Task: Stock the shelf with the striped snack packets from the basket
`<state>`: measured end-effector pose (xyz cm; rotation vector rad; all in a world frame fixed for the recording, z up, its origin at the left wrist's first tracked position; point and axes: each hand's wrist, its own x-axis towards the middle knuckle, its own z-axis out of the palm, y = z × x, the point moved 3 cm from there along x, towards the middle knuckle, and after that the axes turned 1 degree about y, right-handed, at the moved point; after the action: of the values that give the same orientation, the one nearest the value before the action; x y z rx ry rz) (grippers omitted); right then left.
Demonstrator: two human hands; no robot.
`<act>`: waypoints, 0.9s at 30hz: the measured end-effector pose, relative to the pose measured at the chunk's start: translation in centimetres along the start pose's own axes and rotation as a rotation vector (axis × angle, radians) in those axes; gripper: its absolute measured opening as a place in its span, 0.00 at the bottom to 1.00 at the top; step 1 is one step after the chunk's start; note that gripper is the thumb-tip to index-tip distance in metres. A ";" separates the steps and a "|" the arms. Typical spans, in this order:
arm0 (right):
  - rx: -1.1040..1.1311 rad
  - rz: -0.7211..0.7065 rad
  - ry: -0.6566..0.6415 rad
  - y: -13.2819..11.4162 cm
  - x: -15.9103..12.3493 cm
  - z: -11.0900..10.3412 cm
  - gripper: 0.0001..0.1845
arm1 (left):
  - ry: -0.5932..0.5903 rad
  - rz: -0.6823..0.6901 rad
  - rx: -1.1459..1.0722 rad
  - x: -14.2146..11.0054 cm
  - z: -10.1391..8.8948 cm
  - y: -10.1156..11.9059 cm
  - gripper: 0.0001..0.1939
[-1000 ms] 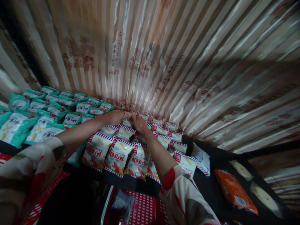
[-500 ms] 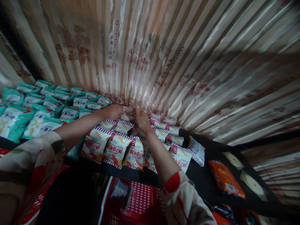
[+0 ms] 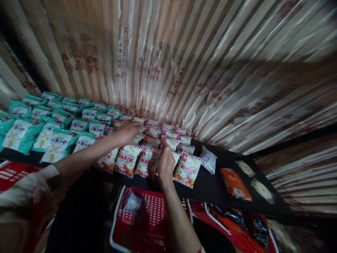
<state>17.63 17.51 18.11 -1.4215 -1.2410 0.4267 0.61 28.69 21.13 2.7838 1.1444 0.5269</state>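
My left hand [image 3: 129,132] lies over the middle rows of cream snack bags with red and blue striped edges, its fingers stretched out to the right and nothing visibly held. Nearer the front, my right hand [image 3: 166,162] stands on edge among the same bags, fingers straight, touching or very close to a front-row snack bag [image 3: 175,161] that it partly covers. Left of it in the front row are another cream snack bag [image 3: 147,161] and a further one [image 3: 127,160]. Teal snack bags [image 3: 57,144] stand in rows to the left of my left forearm.
A striped, pleated curtain [image 3: 158,63] rises behind the black shelf [image 3: 210,188]. On its right lie a pale bag [image 3: 209,160], an orange packet [image 3: 235,184] and two round pale items. Below, a red basket [image 3: 155,211] holds a clear-wrapped packet; another basket has orange and black packages.
My right hand has come from the back rows towards the front row. My left hand has shifted slightly forward over the bags, and the view has moved a little.
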 end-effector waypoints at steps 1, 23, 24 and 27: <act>0.019 0.017 0.039 0.2 -1.1 -0.5 0.28 | 0.091 0.033 -0.014 -1.3 0.1 1.7 0.18; 0.064 0.204 -0.026 4.0 -10.1 -1.2 0.33 | 0.144 0.227 0.042 -13.1 10.3 13.9 0.26; 0.053 0.206 -0.021 4.1 -10.0 -1.2 0.33 | 0.136 0.229 0.040 -13.1 10.4 13.8 0.26; 0.035 0.211 -0.026 4.4 -10.1 -1.2 0.33 | 0.130 0.235 0.024 -13.2 10.8 13.5 0.27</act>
<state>16.69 9.30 10.78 -1.5266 -1.1024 0.6093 4.62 10.44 10.11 2.9621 0.8522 0.7290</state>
